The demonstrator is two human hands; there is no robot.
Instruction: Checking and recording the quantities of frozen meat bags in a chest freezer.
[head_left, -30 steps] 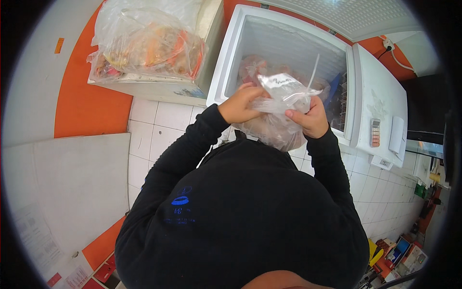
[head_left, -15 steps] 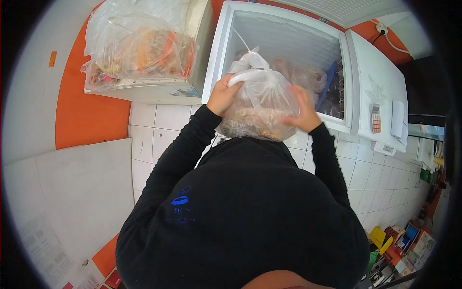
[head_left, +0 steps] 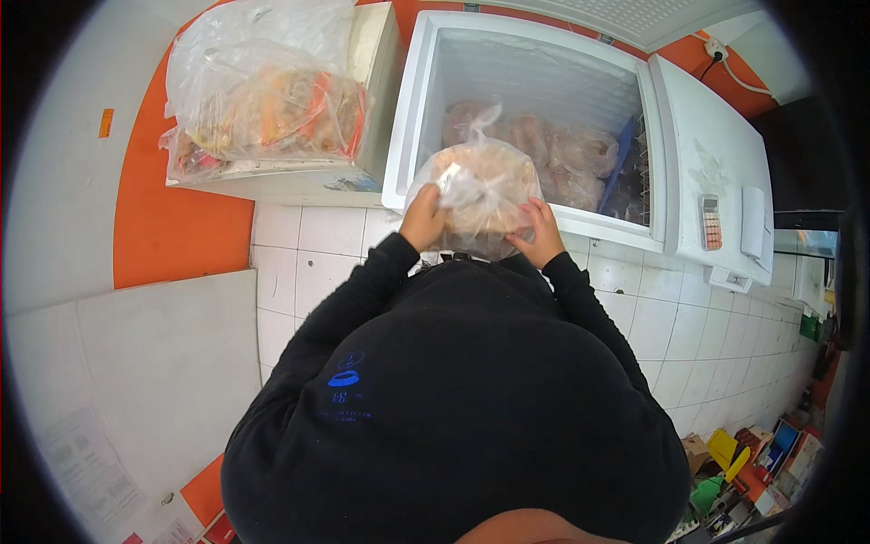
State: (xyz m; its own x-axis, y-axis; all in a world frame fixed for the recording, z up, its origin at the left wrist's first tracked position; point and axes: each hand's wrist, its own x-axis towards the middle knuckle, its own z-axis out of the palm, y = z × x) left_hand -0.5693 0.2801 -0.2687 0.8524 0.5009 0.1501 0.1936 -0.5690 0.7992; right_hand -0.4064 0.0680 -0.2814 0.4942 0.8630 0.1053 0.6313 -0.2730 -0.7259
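I hold a clear plastic bag of pale frozen pieces in front of my chest, at the near rim of an open white chest freezer. My left hand grips the bag's left side. On the bag's lower right side, my right hand holds it from below. Inside the freezer lie several more filled plastic bags and a blue divider.
A closed white freezer lid to the left carries big clear bags of orange and pale goods. A white cabinet with a small calculator stands to the right. White floor tiles run below; clutter lies at the lower right.
The bag has come down from close to my face to the freezer's near rim, and it has turned so its knotted top points to the left.
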